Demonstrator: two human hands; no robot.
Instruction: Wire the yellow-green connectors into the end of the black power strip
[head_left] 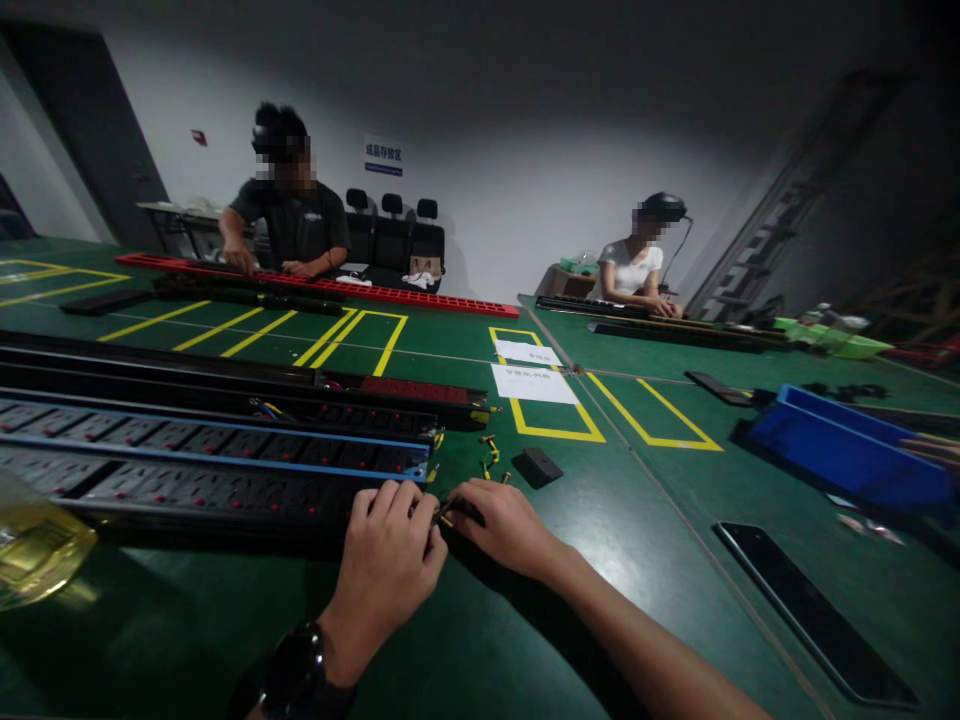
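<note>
My left hand (391,555) is closed around the right-hand end of the nearest long black power strip (255,492), whose sockets carry small red parts. Close beside it, my right hand (506,528) pinches something small and dark at that end; the fingers hide most of it. Behind lies a second power strip with blue edges (300,447), with short yellow-green wire ends at its tip. A loose yellow and black wire piece (490,455) and a black end cap-like block (538,467) lie just beyond my right hand.
A phone (814,610) lies at the right, below a blue bin (847,445). A clear container with yellow contents (37,540) stands at left. Paper sheets (534,383) lie mid-table. Two people work across the table, one at a long red rail (390,292).
</note>
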